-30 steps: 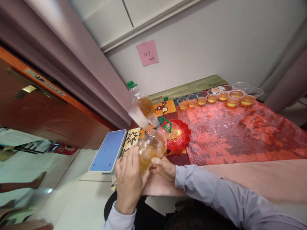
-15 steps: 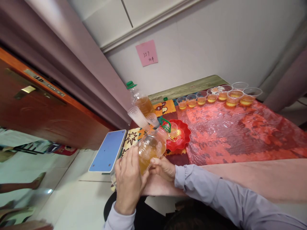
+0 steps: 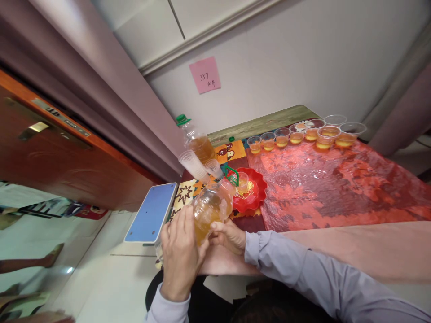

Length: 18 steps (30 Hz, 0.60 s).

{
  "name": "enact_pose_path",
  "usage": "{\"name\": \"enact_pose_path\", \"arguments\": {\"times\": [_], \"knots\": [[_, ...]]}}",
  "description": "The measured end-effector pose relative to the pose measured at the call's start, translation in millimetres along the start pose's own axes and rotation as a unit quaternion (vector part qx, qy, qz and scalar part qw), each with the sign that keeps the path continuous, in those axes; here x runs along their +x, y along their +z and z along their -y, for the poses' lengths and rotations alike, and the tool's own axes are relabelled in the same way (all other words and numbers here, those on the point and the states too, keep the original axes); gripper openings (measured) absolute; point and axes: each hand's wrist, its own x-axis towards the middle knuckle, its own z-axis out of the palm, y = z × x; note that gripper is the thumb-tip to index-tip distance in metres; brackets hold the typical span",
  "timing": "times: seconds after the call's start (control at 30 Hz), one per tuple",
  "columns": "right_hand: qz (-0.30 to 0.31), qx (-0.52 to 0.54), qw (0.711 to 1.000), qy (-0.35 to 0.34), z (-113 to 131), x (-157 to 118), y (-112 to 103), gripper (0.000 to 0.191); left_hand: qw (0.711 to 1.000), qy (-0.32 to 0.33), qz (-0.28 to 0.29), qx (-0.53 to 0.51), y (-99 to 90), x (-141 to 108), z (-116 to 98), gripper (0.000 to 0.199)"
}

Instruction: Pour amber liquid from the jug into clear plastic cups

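Between my hands a clear plastic bottle (image 3: 213, 204) of amber liquid lies tilted, its neck pointing away over a red scalloped plate (image 3: 261, 199). My left hand (image 3: 182, 251) is wrapped round the near left side, and my right hand (image 3: 229, 235) grips the lower right side. A green handle (image 3: 233, 174) sits at the bottle's neck. A clear plastic cup (image 3: 243, 181) stands in the plate at the mouth; whether liquid is flowing cannot be made out. Left of the neck are a stack of clear cups (image 3: 194, 165) and a shorter cup stack (image 3: 214, 168).
Several cups part-filled with amber liquid (image 3: 296, 134) line the far side of the red-covered table (image 3: 336, 188). A second bottle with a green cap (image 3: 202, 146) stands behind the stacks, near a loose green cap (image 3: 231, 139). A blue board (image 3: 151, 213) is at the left edge, beyond it a wooden door (image 3: 67, 152).
Almost nothing differs. The view has shifted very slightly, while both hands and the tilted bottle keep the same position.
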Motion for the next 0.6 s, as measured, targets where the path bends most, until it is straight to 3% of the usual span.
{"name": "enact_pose_path", "arguments": {"times": [0.23,0.6], "knots": [[0.003,-0.001,1.000,-0.003,-0.1,-0.9,0.0,0.074,1.000,-0.007,-0.023,-0.008,-2.2,1.7,-5.7,0.077],[-0.003,-0.025,1.000,-0.006,-0.1,1.2,-2.9,0.078,1.000,-0.008,-0.014,-0.021,3.1,-1.5,0.2,0.083]]}}
